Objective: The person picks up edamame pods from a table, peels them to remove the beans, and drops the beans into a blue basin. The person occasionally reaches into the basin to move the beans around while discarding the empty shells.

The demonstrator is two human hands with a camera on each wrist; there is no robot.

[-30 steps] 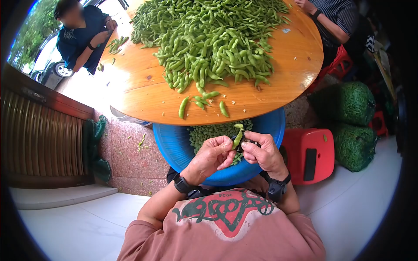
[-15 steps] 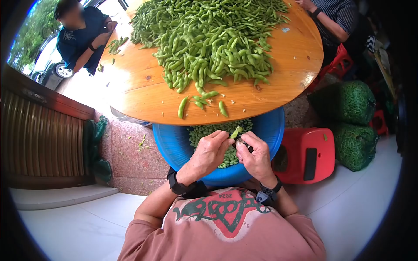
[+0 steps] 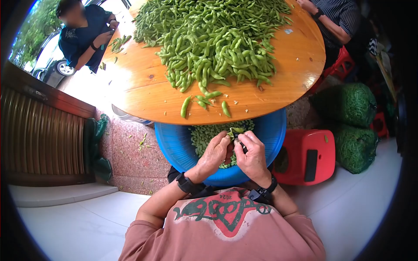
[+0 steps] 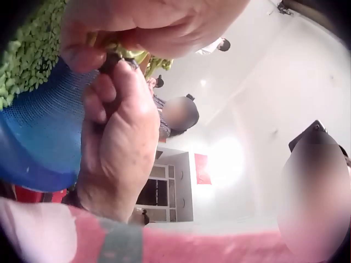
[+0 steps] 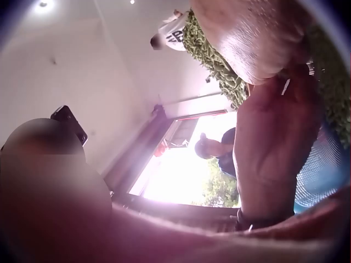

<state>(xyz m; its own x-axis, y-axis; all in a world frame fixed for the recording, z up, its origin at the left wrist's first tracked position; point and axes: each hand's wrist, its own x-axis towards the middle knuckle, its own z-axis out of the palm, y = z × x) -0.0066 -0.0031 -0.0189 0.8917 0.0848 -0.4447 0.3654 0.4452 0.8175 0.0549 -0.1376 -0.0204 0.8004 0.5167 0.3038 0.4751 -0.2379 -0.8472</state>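
My left hand (image 3: pixel 214 153) pinches a green edamame pod (image 3: pixel 236 130), which looks split and bent at the top. Close against it, my right hand (image 3: pixel 252 157) has its fingers curled round a small black tool (image 3: pixel 244 149), mostly hidden by the thumb and fingers. The fingertips of both hands meet at the pod in the left wrist view. Under them, shelled green beans (image 3: pixel 201 140) lie in a blue perforated basin (image 3: pixel 167 150). A large heap of unshelled pods (image 3: pixel 213 48) covers the far part of the wooden table (image 3: pixel 139 98).
Several loose pods (image 3: pixel 185 107) lie near the table's front edge. A red stool (image 3: pixel 322 150) stands right of the basin, with filled green net bags (image 3: pixel 357 148) behind it. One person (image 3: pixel 82 39) is at the table's far left, another (image 3: pixel 335 21) at the far right.
The pod was whole and upright between the fingers; now it is bent over and partly split. Both hands have turned inward and come closer together, the right wrist swinging toward the body.
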